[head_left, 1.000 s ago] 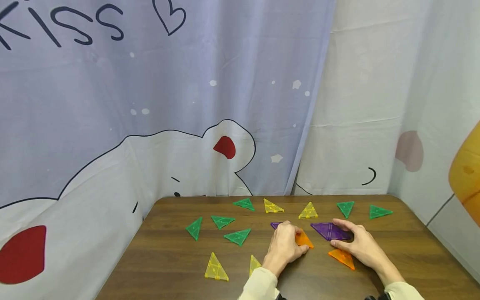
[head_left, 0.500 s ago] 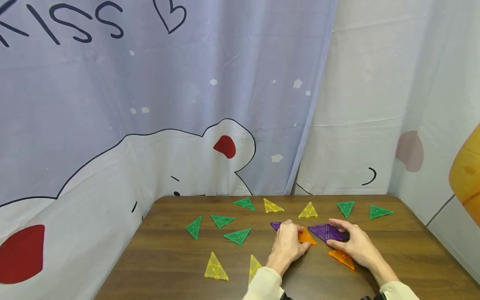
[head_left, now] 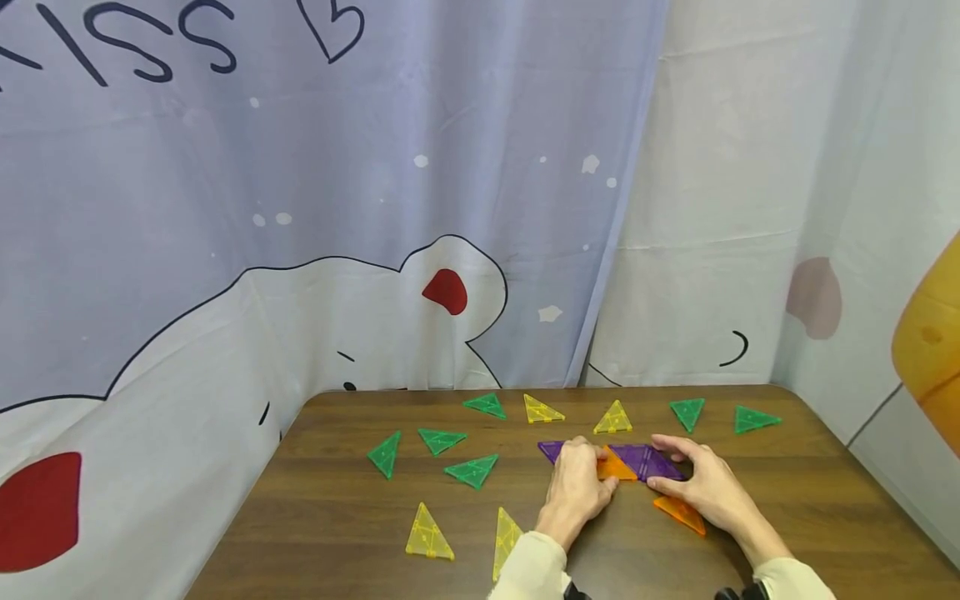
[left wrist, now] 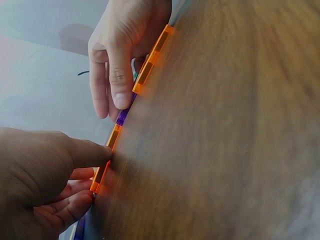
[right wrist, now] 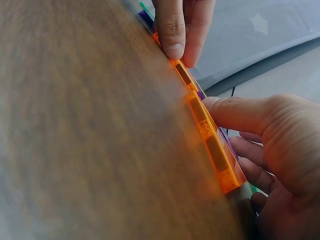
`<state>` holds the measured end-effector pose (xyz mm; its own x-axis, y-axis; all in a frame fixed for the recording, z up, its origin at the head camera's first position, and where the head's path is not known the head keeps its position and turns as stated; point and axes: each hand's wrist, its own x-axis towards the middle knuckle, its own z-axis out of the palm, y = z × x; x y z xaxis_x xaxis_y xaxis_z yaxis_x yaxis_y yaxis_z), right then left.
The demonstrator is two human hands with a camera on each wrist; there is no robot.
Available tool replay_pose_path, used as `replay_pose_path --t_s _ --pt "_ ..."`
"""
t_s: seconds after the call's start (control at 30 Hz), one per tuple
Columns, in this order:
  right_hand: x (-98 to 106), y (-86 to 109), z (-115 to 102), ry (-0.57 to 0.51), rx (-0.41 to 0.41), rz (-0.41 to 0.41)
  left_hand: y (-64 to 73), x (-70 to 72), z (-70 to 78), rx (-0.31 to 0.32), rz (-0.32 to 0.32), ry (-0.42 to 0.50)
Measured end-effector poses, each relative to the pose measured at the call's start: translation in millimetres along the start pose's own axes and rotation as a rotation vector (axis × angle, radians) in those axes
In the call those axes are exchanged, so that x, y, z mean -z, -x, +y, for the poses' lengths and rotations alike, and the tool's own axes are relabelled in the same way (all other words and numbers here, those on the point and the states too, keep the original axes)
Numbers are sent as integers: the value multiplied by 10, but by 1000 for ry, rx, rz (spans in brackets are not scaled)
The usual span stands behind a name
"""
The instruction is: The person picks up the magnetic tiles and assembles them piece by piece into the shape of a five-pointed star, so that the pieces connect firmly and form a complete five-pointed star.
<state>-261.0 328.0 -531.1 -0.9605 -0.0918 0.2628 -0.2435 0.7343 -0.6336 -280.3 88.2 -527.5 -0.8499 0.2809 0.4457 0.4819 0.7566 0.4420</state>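
My left hand (head_left: 575, 492) holds a translucent orange triangular magnetic tile (head_left: 618, 467) flat on the table, its thumb at the near edge in the left wrist view. My right hand (head_left: 708, 492) grips a pair of purple triangular tiles (head_left: 647, 460) joined side by side, between thumb and fingers. In the head view the orange tile's slanted right side meets the purple pair's left side. Another purple tile (head_left: 551, 450) pokes out left of my left hand, mostly hidden by it. A loose orange tile (head_left: 681, 515) lies just in front of my right thumb.
Green triangular tiles (head_left: 472, 472) are spread over the left and back of the wooden table (head_left: 337, 517), two of them at the back right. Yellow triangular tiles (head_left: 429, 533) lie at the front left and back middle. A printed curtain (head_left: 375, 333) hangs behind.
The purple pair has slid left in my right hand, and the orange tile has shifted slightly right under my left hand. The gap between them has closed.
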Motion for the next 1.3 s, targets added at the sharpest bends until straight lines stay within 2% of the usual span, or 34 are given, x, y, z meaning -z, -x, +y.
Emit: replay_pose_path --t_s 0.57,0.8,1.03,1.17,1.3 --pt "6 -9 23 -4 14 -10 11 14 -9 -22 -3 35" --pt "13 -18 41 -10 -2 -14 -4 78 -8 -10 -28 32" --pt "27 -17 64 -7 -26 -23 -37 316 -75 1 -12 39" --pt "27 -10 65 -6 -36 -30 -28 506 -226 22 2 81" --pt "28 -13 65 -11 -40 -30 15 660 -431 42 17 82"
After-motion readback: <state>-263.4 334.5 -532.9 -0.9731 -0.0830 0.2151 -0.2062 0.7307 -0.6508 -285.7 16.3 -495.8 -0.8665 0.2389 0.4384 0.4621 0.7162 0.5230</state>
